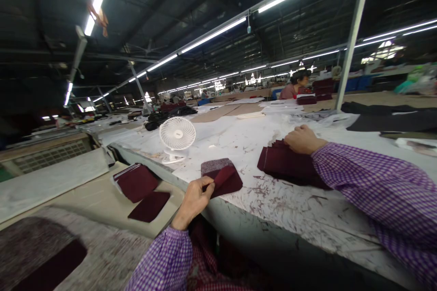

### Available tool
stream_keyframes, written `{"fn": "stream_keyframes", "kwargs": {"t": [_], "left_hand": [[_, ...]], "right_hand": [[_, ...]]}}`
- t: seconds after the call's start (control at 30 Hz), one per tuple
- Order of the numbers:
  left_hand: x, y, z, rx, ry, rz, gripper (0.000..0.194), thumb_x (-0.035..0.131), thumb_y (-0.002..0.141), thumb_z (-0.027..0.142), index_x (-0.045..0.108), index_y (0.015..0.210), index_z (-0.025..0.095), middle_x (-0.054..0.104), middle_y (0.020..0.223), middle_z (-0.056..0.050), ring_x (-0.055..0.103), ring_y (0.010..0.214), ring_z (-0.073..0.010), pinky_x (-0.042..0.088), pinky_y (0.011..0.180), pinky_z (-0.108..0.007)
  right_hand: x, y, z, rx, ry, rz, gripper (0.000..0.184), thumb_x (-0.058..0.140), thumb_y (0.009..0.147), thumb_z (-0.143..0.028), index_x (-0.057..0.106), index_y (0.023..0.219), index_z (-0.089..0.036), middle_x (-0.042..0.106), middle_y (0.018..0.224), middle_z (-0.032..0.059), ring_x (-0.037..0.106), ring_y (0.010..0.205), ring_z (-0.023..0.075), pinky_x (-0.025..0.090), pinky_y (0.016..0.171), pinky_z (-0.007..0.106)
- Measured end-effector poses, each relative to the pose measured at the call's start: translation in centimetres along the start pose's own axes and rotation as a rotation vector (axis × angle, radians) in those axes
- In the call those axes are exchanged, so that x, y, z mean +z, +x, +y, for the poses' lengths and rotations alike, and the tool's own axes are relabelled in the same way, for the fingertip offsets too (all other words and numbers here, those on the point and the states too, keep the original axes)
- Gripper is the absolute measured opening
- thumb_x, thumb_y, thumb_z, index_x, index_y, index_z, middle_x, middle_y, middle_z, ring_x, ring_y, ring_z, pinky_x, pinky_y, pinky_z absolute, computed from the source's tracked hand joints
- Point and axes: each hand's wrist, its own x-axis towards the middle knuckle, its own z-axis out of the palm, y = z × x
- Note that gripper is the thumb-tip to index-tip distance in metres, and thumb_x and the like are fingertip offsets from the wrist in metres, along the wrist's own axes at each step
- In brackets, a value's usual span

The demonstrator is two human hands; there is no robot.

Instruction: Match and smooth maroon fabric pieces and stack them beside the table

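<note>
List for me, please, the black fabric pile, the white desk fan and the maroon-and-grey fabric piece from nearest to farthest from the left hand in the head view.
1. Maroon-and-grey fabric piece: pinched by the left hand, lying mostly to its right.
2. White desk fan: beyond the hand, slightly left.
3. Black fabric pile: farther off, behind the fan.

White-topped table point(239, 143), dark flecks point(317, 198) showing at 4 o'clock; taking the maroon-and-grey cloth piece point(234, 184) at its near edge as dial centre, a maroon stack point(290, 166) lies at 3, a white fan point(177, 133) stands at 10, a black cloth heap point(175, 113) farther off near 11, a brown sheet point(223, 112) at 12. Beige surface point(82, 202) alongside at 9 carries a pale-edged maroon bundle point(138, 183) and, next to it, a flat dark maroon piece point(149, 206).
</note>
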Motion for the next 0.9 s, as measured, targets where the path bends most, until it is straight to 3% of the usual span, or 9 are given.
{"fn": "stream_keyframes", "kwargs": {"t": [0.17, 0.23, 0.27, 0.4, 0.53, 0.63, 0.7, 0.77, 0.9], "left_hand": [[0.1, 0.1, 0.1, 0.029, 0.047, 0.014, 0.025, 0.043, 0.084, 0.027, 0.060, 0.069, 0.017, 0.060, 0.072, -0.001, 0.055, 0.072, -0.0149, 0.039, 0.066, -0.024], [0.3, 0.2, 0.3, 0.036, 0.087, 0.013, 0.024, 0.043, 0.085, 0.027, 0.059, 0.071, 0.017, 0.061, 0.072, -0.001, 0.056, 0.071, -0.0151, 0.039, 0.065, -0.025], [0.4, 0.3, 0.5, 0.036, 0.109, 0.015, 0.021, 0.045, 0.085, 0.029, 0.059, 0.074, 0.018, 0.062, 0.074, -0.001, 0.057, 0.072, -0.0155, 0.040, 0.065, -0.025], [1.5, 0.9, 1.1, 0.000, 0.273, 0.085, 0.024, 0.057, 0.080, 0.039, 0.060, 0.093, 0.020, 0.066, 0.080, -0.004, 0.060, 0.074, -0.0193, 0.040, 0.063, -0.027], [2.9, 1.4, 1.2, -0.084, 0.394, 0.238, 0.024, 0.045, 0.087, 0.031, 0.063, 0.078, 0.017, 0.066, 0.074, -0.010, 0.062, 0.072, -0.0227, 0.039, 0.063, -0.030], [2.9, 2.0, 0.0, -0.144, 0.140, 0.311, 0.026, 0.050, 0.084, 0.034, 0.064, 0.072, 0.017, 0.065, 0.066, -0.007, 0.062, 0.071, -0.0224, 0.043, 0.066, -0.031], [1.6, 2.5, -1.5, -0.278, -0.231, 0.438, 0.021, 0.057, 0.078, 0.034, 0.065, 0.073, 0.016, 0.065, 0.065, -0.006, 0.063, 0.069, -0.0211, 0.047, 0.067, -0.032], [-0.8, 2.8, -3.5, -0.512, -0.627, 0.665, 0.016, 0.061, 0.074, 0.029, 0.065, 0.078, 0.014, 0.064, 0.066, -0.005, 0.063, 0.065, -0.0194, 0.050, 0.065, -0.032], [-7.0, 1.9, -7.6, -0.609, -0.673, 0.869, 0.020, 0.050, 0.078, 0.020, 0.061, 0.093, 0.015, 0.062, 0.068, -0.004, 0.062, 0.066, -0.0174, 0.052, 0.062, -0.030]], "right_hand": [[-1.4, -0.5, -6.4, -0.440, 0.568, 0.059, 0.037, 0.051, 0.086, -0.033, 0.059, 0.120, -0.020, 0.069, 0.099, 0.0060, 0.061, 0.092, 0.0198, 0.041, 0.077, 0.028], [-1.9, -0.6, -10.0, -0.523, 0.670, 0.022, 0.052, 0.059, 0.081, -0.037, 0.051, 0.129, -0.019, 0.070, 0.094, 0.0053, 0.062, 0.085, 0.0196, 0.041, 0.071, 0.027], [-2.0, -0.6, -11.5, -0.556, 0.690, 0.018, 0.047, 0.060, 0.080, -0.036, 0.055, 0.124, -0.020, 0.070, 0.092, 0.0044, 0.062, 0.083, 0.0193, 0.041, 0.070, 0.027], [-2.1, -0.4, -14.9, -0.623, 0.790, 0.139, 0.016, 0.053, 0.085, -0.024, 0.067, 0.089, -0.020, 0.069, 0.085, 0.0017, 0.061, 0.080, 0.0156, 0.040, 0.071, 0.025], [-1.2, -0.5, -15.2, -0.479, 0.953, 0.287, 0.021, 0.048, 0.090, -0.025, 0.060, 0.104, -0.016, 0.068, 0.087, 0.0037, 0.060, 0.078, 0.0140, 0.041, 0.072, 0.025], [0.2, -1.0, -14.8, -0.474, 0.722, 0.296, 0.026, 0.046, 0.092, -0.034, 0.062, 0.100, -0.016, 0.066, 0.091, 0.0076, 0.059, 0.086, 0.0188, 0.040, 0.077, 0.030], [1.0, -1.4, -14.7, -0.576, 0.560, 0.273, 0.030, 0.045, 0.092, -0.037, 0.064, 0.099, -0.015, 0.065, 0.095, 0.0091, 0.058, 0.093, 0.0216, 0.039, 0.083, 0.033], [1.4, -1.6, -14.7, -0.617, 0.479, 0.263, 0.032, 0.044, 0.092, -0.038, 0.064, 0.102, -0.014, 0.064, 0.098, 0.0100, 0.057, 0.095, 0.0228, 0.038, 0.086, 0.035], [1.1, -1.8, -14.9, -0.618, 0.444, 0.224, 0.031, 0.045, 0.091, -0.037, 0.064, 0.101, -0.014, 0.063, 0.097, 0.0100, 0.058, 0.094, 0.0221, 0.038, 0.085, 0.034]]}}
